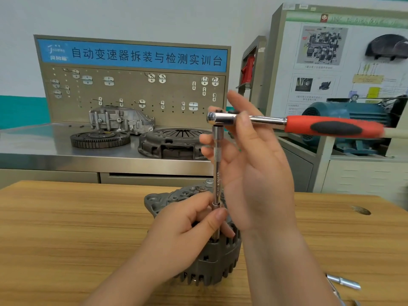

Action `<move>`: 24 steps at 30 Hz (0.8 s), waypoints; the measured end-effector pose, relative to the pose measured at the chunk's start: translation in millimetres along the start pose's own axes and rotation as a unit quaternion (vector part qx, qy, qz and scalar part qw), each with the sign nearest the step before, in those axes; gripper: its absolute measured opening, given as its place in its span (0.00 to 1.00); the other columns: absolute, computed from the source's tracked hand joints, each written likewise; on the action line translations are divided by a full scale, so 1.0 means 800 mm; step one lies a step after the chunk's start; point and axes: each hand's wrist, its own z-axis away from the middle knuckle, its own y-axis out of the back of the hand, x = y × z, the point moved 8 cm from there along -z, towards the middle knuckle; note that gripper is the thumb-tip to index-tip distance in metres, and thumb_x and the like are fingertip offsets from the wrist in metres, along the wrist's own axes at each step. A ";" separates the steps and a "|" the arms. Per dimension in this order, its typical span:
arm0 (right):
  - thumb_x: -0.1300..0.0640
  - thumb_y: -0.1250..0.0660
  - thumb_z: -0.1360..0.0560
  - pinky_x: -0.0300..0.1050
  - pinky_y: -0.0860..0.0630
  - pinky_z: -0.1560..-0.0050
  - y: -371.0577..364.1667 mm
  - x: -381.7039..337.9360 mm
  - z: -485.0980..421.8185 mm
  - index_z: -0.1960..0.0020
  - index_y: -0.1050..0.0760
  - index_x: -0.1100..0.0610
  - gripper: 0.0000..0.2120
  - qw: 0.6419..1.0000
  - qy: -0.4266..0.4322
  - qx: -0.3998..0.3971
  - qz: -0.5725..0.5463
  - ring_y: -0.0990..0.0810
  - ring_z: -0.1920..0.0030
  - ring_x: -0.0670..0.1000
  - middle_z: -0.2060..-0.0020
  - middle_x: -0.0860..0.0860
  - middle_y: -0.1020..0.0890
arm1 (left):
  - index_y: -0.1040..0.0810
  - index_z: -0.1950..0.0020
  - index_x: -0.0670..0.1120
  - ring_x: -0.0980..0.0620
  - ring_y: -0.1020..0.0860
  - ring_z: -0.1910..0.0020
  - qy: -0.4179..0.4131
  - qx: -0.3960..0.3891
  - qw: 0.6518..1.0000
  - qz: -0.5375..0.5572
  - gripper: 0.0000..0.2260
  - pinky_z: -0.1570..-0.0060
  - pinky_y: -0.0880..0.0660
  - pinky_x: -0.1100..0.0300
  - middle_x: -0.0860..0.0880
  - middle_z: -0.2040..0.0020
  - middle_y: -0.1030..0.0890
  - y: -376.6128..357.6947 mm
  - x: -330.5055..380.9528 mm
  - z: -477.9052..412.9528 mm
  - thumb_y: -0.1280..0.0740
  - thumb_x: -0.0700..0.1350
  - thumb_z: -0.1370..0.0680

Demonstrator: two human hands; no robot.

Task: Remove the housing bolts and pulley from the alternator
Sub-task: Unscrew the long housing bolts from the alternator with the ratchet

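A grey alternator [212, 259] stands on the wooden table [66, 228] in front of me. A chrome ratchet wrench [223, 118] with a red and black handle [335, 128] carries a long extension bar [217, 171] that points straight down onto the alternator's top. My left hand [183, 235] pinches the socket end of the bar at the housing. My right hand [249, 160] holds the ratchet head and upper bar, with fingers around them and the index finger raised. The bolt under the socket is hidden.
A chrome socket piece [344, 282] lies on the table at the right front. A knot hole [361, 210] marks the table at the right. Behind stands a steel bench with a flywheel [100, 139], a clutch cover [172, 142], a gearbox part and a pegboard; a blue motor [344, 115] sits at the right.
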 end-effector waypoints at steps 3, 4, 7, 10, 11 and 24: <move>0.50 0.37 0.26 0.44 0.22 0.56 0.003 0.005 -0.001 0.41 0.23 0.54 0.15 0.998 -0.032 0.004 -0.056 0.18 0.63 0.50 0.53 0.52 0.15 | 0.22 0.48 0.53 0.44 0.19 0.56 -0.011 -0.002 1.000 -0.015 0.17 0.52 0.24 0.42 0.61 0.54 0.16 0.000 0.002 0.000 0.43 0.62 0.25; 0.49 0.38 0.27 0.45 0.22 0.56 0.003 0.006 -0.001 0.41 0.24 0.54 0.17 0.997 -0.037 0.005 -0.065 0.18 0.63 0.50 0.53 0.52 0.15 | 0.22 0.48 0.54 0.46 0.19 0.57 -0.015 -0.005 1.000 -0.019 0.17 0.52 0.24 0.43 0.61 0.54 0.16 0.000 0.003 0.000 0.43 0.62 0.25; 0.52 0.36 0.25 0.44 0.23 0.55 0.001 0.003 0.000 0.43 0.22 0.50 0.12 0.999 -0.021 0.000 -0.041 0.19 0.61 0.50 0.55 0.51 0.16 | 0.22 0.49 0.54 0.43 0.19 0.58 -0.004 -0.010 1.000 -0.003 0.16 0.54 0.24 0.40 0.61 0.56 0.16 0.000 -0.002 -0.001 0.42 0.61 0.26; 0.55 0.36 0.26 0.44 0.24 0.53 0.000 -0.004 0.001 0.50 0.18 0.47 0.10 1.000 0.012 0.004 0.025 0.20 0.57 0.50 0.58 0.47 0.18 | 0.22 0.48 0.54 0.35 0.19 0.55 0.015 -0.008 1.000 0.018 0.17 0.51 0.23 0.37 0.57 0.54 0.14 -0.001 -0.006 -0.003 0.40 0.62 0.28; 0.56 0.36 0.26 0.44 0.24 0.52 -0.001 -0.005 0.001 0.50 0.17 0.47 0.10 0.999 0.018 0.004 0.036 0.21 0.57 0.49 0.58 0.46 0.18 | 0.22 0.49 0.54 0.35 0.19 0.55 0.015 -0.007 1.000 0.017 0.17 0.51 0.23 0.37 0.57 0.55 0.14 -0.002 -0.006 -0.003 0.40 0.63 0.28; 0.55 0.36 0.25 0.45 0.26 0.53 0.005 -0.002 0.001 0.46 0.20 0.49 0.10 0.999 -0.019 0.009 -0.026 0.23 0.57 0.52 0.57 0.52 0.19 | 0.23 0.54 0.54 0.38 0.21 0.61 -0.021 -0.015 1.000 -0.010 0.14 0.58 0.24 0.39 0.61 0.59 0.16 0.001 0.001 -0.001 0.42 0.61 0.26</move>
